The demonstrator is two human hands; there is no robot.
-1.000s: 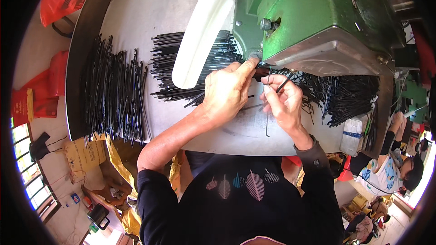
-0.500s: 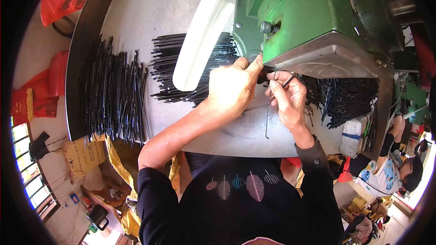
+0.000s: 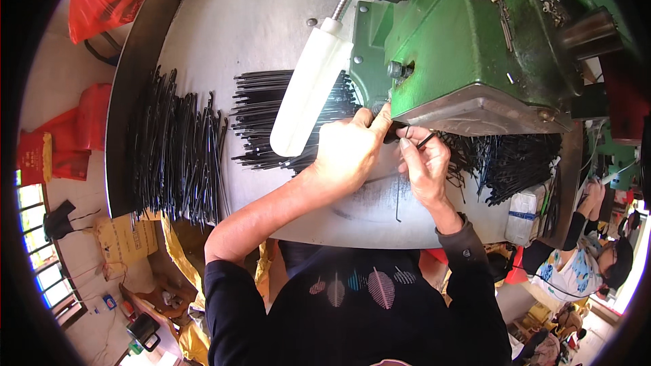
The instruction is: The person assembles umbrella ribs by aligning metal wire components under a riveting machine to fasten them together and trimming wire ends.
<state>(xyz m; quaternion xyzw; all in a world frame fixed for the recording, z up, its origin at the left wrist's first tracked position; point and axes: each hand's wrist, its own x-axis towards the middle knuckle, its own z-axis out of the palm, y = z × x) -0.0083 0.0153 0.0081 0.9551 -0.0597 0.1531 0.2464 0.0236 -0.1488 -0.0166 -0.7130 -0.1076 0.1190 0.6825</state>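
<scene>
My left hand [image 3: 349,149] is closed at the lower front edge of the green machine [image 3: 434,68], its index finger reaching up against the machine. What its curled fingers hold, if anything, is hidden. Close beside it, my right hand [image 3: 427,169] pinches a thin black rod [image 3: 425,141] between thumb and fingers, just below the machine's head. Another slender rod [image 3: 398,203] with a bent end shows below, between my hands; whether it is held or lies on the metal table I cannot tell. Behind my left wrist lies a pile of black rods [image 3: 261,118].
A white lamp [image 3: 308,95] on a flexible neck hangs over that pile. More rods are stacked at the table's left [image 3: 180,156] and in a right-hand heap [image 3: 522,163]. A taped block [image 3: 525,215] stands at the right edge. Another person [image 3: 576,268] sits far right.
The whole view has shifted, so the table and machine sit lower in the picture. Both hands keep nearly the same place at the machine, with the right hand still pinching the rod.
</scene>
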